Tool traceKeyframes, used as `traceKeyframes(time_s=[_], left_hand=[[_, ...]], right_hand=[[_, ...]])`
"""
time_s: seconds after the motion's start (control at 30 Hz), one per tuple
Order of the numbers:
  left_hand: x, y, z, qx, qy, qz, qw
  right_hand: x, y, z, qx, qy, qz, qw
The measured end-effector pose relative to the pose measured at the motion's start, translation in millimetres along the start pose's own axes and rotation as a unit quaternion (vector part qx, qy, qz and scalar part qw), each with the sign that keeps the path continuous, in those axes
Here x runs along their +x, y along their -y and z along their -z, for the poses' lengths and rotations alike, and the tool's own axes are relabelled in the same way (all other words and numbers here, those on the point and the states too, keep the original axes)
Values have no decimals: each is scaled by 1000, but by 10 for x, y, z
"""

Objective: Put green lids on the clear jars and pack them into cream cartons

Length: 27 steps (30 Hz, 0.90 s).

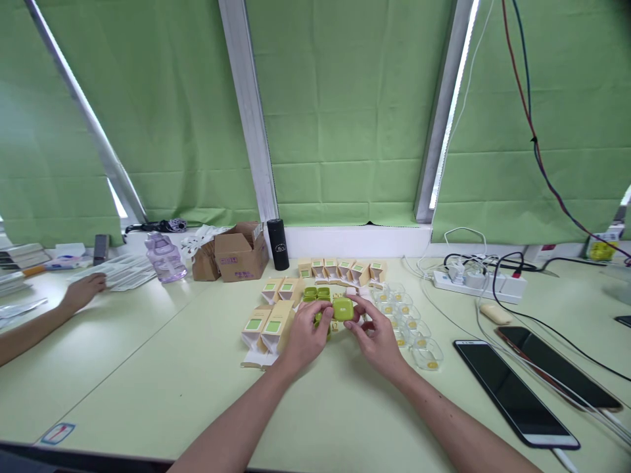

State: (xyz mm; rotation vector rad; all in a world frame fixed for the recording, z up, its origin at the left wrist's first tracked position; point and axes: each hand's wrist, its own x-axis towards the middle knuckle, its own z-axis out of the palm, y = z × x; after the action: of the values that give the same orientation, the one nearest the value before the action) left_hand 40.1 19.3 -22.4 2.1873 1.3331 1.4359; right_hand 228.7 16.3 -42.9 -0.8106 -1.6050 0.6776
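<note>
I have the left hand (306, 334) and the right hand (377, 336) pinching a green case (344, 309) from either side, thumbs and fingertips on it, above the middle of the table (345, 414) (from my remote seat, I cannot tell what the left hand's lower fingers touch). Close around them I see more green pieces (317, 292), cartons (255, 324) beside the left hand and clear shells (428, 355) beside the right. Farther out stand a cardboard box (240, 256) and a black bottle (279, 246), with phones (515, 394) to the right and a co-worker's hand (83, 292) at white trays (129, 270) far left
</note>
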Motion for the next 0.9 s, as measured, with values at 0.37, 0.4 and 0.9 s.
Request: traceKeyframes(time_s=[0.37, 0.4, 0.9], left_hand=[[-14, 1, -15, 3, 11, -33, 999], [-13, 2, -18, 6, 11, -37, 999], [-12, 12, -1, 48, 3, -108, 993]], right_hand=[[9, -57, -12, 96, -11, -40, 994], [10, -69, -17, 114, -10, -49, 992], [56, -21, 12, 204, 8, -86, 975]])
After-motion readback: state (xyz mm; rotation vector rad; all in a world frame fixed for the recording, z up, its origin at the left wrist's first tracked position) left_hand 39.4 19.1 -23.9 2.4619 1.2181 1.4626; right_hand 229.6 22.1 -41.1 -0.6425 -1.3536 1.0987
